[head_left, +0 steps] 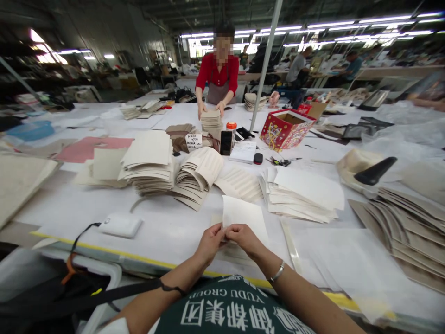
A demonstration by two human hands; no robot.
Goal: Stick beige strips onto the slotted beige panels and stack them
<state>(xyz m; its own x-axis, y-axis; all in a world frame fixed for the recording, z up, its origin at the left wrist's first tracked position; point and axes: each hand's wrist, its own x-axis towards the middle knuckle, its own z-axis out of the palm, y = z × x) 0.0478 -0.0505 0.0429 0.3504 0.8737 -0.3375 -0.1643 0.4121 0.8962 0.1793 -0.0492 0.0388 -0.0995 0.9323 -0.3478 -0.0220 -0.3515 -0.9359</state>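
Both of my hands meet at the near edge of a white sheet [243, 214] on the table in front of me. My left hand [211, 242] pinches the sheet's lower left corner, its fingers closed. Right beside it, my right hand [243, 237] has its fingers closed on the same edge, a bracelet on that wrist. Part of another pale piece shows beneath the hands. Beyond the sheet lie a ribbed beige piece [241, 184] and a fanned stack of curved beige pieces [200, 174]. The fingertips partly hide each other.
Tall beige stack [148, 160] stands left, white sheets [302, 192] right, brown panels [410, 232] far right. A white power box [120, 226] is near left. Farther back are a phone [225, 142], tools [281, 162], a red box [287, 130], a pole [266, 65] and a person [218, 69] handling a stack.
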